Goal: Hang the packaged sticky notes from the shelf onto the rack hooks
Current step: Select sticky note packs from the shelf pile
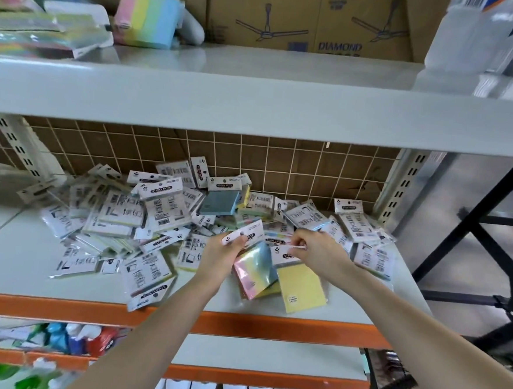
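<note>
On the middle shelf (17, 256), far left, the pile of packaged sticky notes (120, 215) lies loose, mostly label-side up, spreading right across the board; wire grid (251, 157) behind it, no hooks visible on it from this angle.

Centre: left hand (224, 252) pinches the card header of a multicolour pack (253, 270), thumb on top, fingers curled under; pack hangs tilted off the shelf surface, overlapping the next one.

Just right: right hand (315, 250) pinches the header of a yellow pack (300, 288); fingertips pressed together on the card edge; exact finger placement partly hidden by the hand itself.

Further right: more packs (369, 257) against the upright post (401, 189).

Step, as I read it: pick-and-gather, collecting packs by the header before any hanging; nothing on a hook yet, so task looks early.

Next move calls for: align the hang holes of both headers, keep them face-forward, carry to the rack; rack hooks not in view, so position cannot be judged; risk is the slippery film letting a pack slide out of the pinch.
</note>
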`<state>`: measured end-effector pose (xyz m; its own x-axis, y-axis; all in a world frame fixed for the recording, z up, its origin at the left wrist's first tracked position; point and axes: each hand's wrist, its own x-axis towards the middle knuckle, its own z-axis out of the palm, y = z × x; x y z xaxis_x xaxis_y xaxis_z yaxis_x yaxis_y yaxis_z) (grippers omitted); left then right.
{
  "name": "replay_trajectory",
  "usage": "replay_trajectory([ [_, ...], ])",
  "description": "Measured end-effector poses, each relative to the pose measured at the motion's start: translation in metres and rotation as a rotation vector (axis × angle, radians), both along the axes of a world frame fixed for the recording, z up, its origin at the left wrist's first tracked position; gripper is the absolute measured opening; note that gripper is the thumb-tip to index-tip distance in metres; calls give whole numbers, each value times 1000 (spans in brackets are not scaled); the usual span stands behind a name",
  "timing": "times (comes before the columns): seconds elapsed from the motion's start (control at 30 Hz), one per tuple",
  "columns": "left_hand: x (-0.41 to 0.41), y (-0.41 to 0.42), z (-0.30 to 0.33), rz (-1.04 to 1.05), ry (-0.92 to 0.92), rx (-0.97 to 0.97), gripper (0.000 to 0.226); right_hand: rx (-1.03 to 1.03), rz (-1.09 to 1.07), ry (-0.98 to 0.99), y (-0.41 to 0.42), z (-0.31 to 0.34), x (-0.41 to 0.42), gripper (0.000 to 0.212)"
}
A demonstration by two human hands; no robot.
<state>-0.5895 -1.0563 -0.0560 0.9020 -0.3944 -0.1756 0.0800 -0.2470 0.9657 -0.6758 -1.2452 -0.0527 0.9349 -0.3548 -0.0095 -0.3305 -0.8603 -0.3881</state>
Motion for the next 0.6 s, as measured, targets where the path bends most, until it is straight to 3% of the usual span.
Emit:
replay_trajectory([
  [0.17,3,-8,14,-3,-127,31,23,168,-45,-88,-9,18,-13,13],
  [0.33,-9,-30,40,-19,-267,97,10,245,-88,-217,-15,34,-41,21],
  [0.43,-26,-41,56,-60,-388,56,26,200,-98,-231,-24,46,-63,4],
  [0.53,-50,-57,71,-128,-423,41,7,152,-80,-237,-36,67,-94,12],
  [0.6,-68,-66,77,-154,-426,35,13,132,-67,-256,-44,80,-117,12],
])
